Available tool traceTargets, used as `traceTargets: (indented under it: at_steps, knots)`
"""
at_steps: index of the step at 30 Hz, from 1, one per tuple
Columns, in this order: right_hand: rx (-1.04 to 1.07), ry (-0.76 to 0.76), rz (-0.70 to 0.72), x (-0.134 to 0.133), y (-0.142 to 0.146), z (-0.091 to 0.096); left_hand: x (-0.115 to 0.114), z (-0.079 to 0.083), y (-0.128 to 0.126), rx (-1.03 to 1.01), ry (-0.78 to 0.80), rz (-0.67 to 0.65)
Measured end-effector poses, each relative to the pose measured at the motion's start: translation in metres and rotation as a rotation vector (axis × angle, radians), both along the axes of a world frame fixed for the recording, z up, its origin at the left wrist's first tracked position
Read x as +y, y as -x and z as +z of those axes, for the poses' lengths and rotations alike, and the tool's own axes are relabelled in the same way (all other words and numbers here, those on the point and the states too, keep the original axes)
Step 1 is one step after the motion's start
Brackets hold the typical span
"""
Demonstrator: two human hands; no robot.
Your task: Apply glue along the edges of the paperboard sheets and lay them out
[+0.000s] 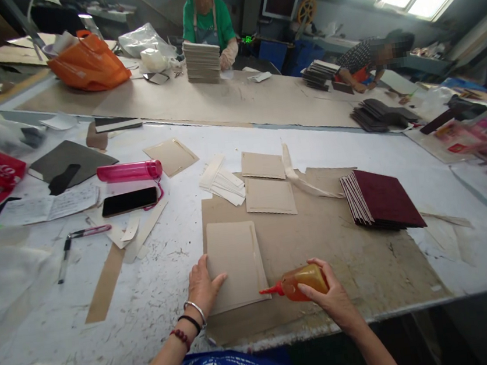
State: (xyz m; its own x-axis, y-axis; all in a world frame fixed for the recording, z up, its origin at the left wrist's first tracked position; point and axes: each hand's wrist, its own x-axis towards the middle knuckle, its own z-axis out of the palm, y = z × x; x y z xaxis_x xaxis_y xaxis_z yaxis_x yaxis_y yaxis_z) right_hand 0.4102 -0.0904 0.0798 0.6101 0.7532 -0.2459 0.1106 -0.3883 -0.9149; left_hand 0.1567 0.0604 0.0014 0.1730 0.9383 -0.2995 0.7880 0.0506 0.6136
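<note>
My right hand (330,295) is wrapped round a squeeze bottle (304,281) of amber liquid, tipped on its side. Its red nozzle points left and ends at the lower right corner of a beige board (235,262). A thin shiny line runs along that board's right edge. My left hand (204,283) lies with fingers apart on the board's left edge. Beyond it are two smaller beige panels (269,196), one behind the other, with a bundle of white strips (222,182) to their left. All of these are on or beside a brown cardboard sheet (321,244).
A stack of maroon covers (386,198) sits at the right. Leftward lie a phone (129,202), a pink bottle (129,172), pens (64,260) and an open notebook (48,206). Across the table, one person stands behind a board stack (202,62); another bends over at the right.
</note>
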Motion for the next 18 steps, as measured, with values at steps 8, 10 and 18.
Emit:
traceTargets:
  at_steps: [8, 10, 18]
  knots:
    - [0.302, -0.162, -0.311, 0.043, -0.002, -0.031, -0.001, 0.003, -0.001, -0.067, 0.036, 0.101]
    - [0.448, -0.221, -0.362, 0.062, -0.004, -0.037, -0.001, 0.006, -0.001, -0.104, 0.039, 0.146]
    - [0.687, -0.253, -0.33, 0.097, 0.004, -0.009, -0.008, 0.027, 0.007, -0.449, 0.222, 0.296]
